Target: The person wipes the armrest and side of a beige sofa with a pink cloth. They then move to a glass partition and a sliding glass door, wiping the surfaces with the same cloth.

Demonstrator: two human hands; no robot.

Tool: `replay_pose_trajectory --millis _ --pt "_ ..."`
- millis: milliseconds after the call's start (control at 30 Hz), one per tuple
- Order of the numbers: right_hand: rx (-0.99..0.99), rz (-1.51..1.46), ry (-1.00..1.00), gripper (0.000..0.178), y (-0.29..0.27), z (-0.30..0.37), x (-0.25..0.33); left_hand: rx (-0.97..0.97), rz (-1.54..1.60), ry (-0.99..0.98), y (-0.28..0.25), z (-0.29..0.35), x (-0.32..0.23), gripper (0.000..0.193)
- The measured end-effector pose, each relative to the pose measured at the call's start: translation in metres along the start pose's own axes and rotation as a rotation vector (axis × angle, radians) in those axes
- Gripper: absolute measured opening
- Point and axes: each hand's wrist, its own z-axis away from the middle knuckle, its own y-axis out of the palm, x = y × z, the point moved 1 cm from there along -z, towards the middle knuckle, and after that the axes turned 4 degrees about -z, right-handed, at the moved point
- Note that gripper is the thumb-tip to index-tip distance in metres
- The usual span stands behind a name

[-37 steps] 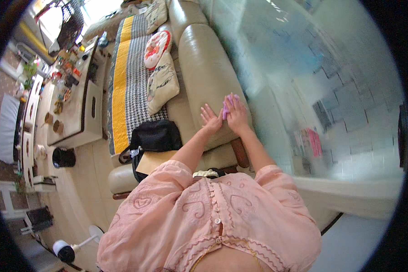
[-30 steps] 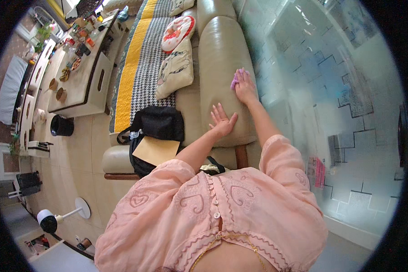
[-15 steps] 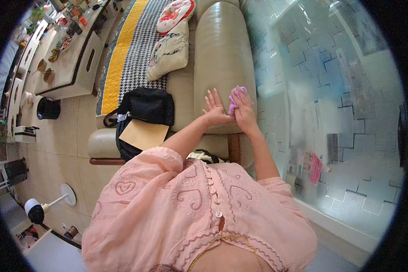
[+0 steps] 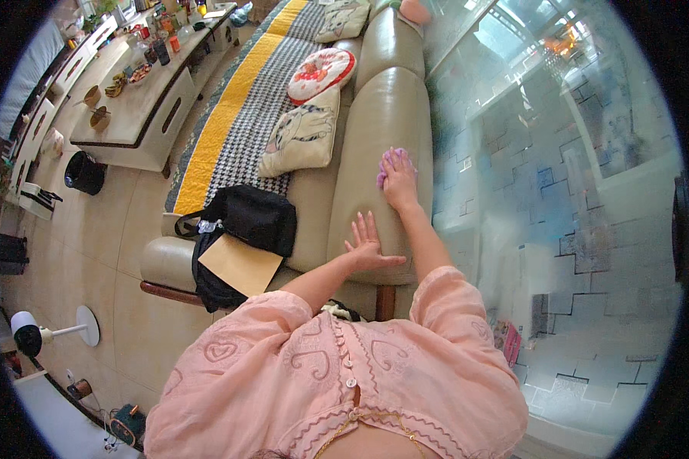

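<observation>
Right hand (image 4: 400,180) pushed farther up sofa back (image 4: 383,115) vs 0.5 s ago, fingers flat on purple cloth (image 4: 391,159). Left hand (image 4: 367,246) fingers spread, bracing lower down. Wiping stroke underway, prob. mid-pass.

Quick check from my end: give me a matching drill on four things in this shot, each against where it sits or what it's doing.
1. right hand
2. left hand
3. black bag
4. round red-and-white cushion

a. on the sofa seat with a tan envelope on it
b. pressing a purple cloth onto the sofa backrest
c. flat and open on the backrest
d. leaning against the backrest, farther along the seat

Pairs: 1-b, 2-c, 3-a, 4-d
</observation>
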Motion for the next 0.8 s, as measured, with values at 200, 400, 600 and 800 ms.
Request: replay_pose_trajectory --millis 200,400,600,800 --pt "-0.015 -0.193 -0.109 0.037 -0.038 0.047 0.035 0.026 0.007 0.013 -0.008 -0.003 0.001 0.144" --pt "0.031 -0.604 0.041 0.052 -0.083 0.064 0.045 -0.124 0.096 0.165 -0.012 -0.031 0.031 0.098" --pt "0.108 -0.66 0.052 0.066 -0.059 0.063 0.057 -0.401 0.463 0.481 -0.032 -0.045 -0.002 0.076" --pt "0.047 -1.055 0.101 0.064 -0.06 0.074 0.042 -0.254 0.053 0.225 -0.003 -0.053 -0.006 0.076"
